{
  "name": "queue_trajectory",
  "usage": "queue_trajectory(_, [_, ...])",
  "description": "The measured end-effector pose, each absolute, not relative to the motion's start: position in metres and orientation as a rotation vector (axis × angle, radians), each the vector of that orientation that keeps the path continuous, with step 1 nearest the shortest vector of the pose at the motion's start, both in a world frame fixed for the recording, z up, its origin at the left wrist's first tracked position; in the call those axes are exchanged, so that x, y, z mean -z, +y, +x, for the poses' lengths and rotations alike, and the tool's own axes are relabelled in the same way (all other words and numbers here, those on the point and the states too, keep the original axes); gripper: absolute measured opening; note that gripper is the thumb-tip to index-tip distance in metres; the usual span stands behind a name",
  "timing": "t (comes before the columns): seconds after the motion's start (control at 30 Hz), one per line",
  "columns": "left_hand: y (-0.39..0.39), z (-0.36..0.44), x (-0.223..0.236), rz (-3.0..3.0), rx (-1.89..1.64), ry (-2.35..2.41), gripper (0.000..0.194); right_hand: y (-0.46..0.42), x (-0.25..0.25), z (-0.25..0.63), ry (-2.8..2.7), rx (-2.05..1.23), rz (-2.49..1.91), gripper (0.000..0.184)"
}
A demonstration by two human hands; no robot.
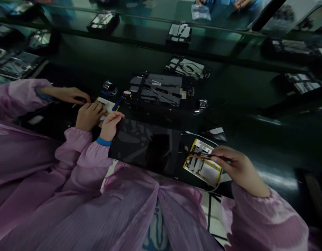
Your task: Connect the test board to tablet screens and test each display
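Observation:
My left hand (pixel 110 126), with a blue band at the wrist, pinches the upper left corner of a dark, glossy screen panel (pixel 135 143). The panel lies flat in front of my body, with pale patches reflected across it. My right hand (pixel 232 164) is closed round a pair of tweezers (pixel 200 156) that point left. Under their tips lies a white sheet with yellow edges (pixel 210 170), carrying small dark strips and parts. I cannot tell whether the tips hold anything. A thin white cable (pixel 217 186) curves round the sheet.
A co-worker's hands (pixel 89 115) work close on my left over another yellow-edged sheet (pixel 106 103). Beyond my panel is a black tray (pixel 161 92) with dark panels and tweezers. More device trays (pixel 179 33) stand on the raised shelf. Shiny metal objects (pixel 110 87) flank the black tray.

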State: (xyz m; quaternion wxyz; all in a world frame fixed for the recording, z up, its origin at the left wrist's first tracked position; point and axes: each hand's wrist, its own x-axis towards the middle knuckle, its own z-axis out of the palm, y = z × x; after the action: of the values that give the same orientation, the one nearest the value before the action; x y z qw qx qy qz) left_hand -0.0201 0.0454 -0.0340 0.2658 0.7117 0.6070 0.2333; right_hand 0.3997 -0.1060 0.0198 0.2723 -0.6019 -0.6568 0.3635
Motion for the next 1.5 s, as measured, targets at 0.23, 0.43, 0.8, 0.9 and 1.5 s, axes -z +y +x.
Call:
queue_trajectory(0.23, [0.026,0.013,0.011,2.099,-0.445,1.584,0.029,-0.121,-0.028,0.381,-1.663,-0.868,-1.598,0.038])
queue_trajectory(0.43, [-0.004,0.054,-0.04,2.367,-0.452,1.192,0.032,-0.129,-0.042,0.366,-1.671,-0.775,-1.456,0.015])
queue_trajectory(0.8, [-0.044,0.169,-0.05,1.881,-0.437,0.577,0.003,-0.136,-0.037,0.344,-1.72,-0.792,-1.362,0.012])
queue_trajectory(0.9, [-0.045,0.169,-0.047,1.8,-0.418,0.613,0.012,-0.139,-0.035,0.34,-1.786,-0.72,-1.385,0.012])
queue_trajectory(1.5, [-0.042,0.172,-0.04,1.828,-0.218,0.673,0.029,-0.135,-0.033,0.317,-2.094,-0.361,-1.414,0.02])
